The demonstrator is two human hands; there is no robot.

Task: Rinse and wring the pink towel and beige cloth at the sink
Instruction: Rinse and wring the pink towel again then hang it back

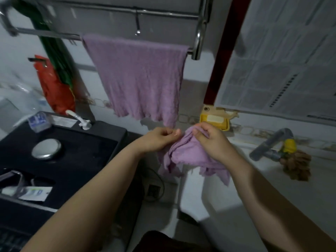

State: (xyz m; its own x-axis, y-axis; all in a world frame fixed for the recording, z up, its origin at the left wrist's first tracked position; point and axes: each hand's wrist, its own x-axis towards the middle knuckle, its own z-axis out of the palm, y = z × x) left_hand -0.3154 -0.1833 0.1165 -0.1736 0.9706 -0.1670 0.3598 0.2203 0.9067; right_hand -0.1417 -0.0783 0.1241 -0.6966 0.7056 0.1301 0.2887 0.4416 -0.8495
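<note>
the black tray (pixel 60 160) is cut off at the left edge. the left hand (pixel 156 139) and right hand (pixel 211 140) both pinch the bunched pink towel (pixel 189 155), fingers curled, beside the half-blurred faucet (pixel 269 144); the sink rim (pixel 318 179) is partly covered by the arms.

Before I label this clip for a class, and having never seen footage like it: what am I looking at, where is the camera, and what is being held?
There is no machine here. A person wears one wide-angle camera on the head, looking forward and down, so the two bare arms reach in from the bottom edge.

The left hand and right hand both pinch a crumpled pink towel with curled fingers, holding it up over the edge of a white sink. A second pink towel hangs from a metal rail on the wall behind.

At the right, a grey tap has a brownish cloth bunched beside it. A yellow soap dish sits on the wall. At the left, a dark appliance top holds small items.
</note>
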